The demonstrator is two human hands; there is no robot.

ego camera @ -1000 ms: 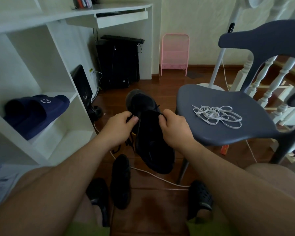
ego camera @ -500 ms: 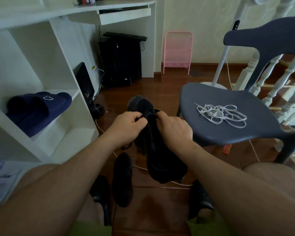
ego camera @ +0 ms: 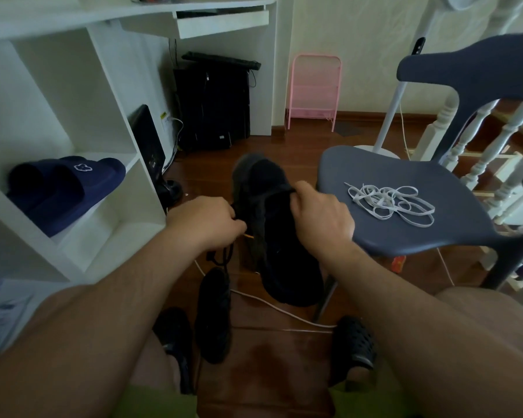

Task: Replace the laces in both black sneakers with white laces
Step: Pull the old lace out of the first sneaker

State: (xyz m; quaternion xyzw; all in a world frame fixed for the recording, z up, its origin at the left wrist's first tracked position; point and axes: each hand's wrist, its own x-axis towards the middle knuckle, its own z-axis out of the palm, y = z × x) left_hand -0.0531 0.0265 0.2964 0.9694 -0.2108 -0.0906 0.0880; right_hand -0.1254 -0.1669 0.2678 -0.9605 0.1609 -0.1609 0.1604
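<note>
Sneaker [ego camera: 272, 224] gripped by both hands [ego camera: 206, 221], no readable branding.

Black sneaker [ego camera: 272, 224] held aloft, apparently toe-away; white laces [ego camera: 390, 203] tangled on chair.

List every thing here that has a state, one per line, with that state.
held black sneaker: lifted off the floor, black lace partly in
black lace: loose end hanging below the left hand
left hand: gripping the black lace
right hand: pinching the lace at the sneaker's top
second black sneaker: on the floor
white laces: loose tangle on the chair seat
desk drawer: pulled out
</note>
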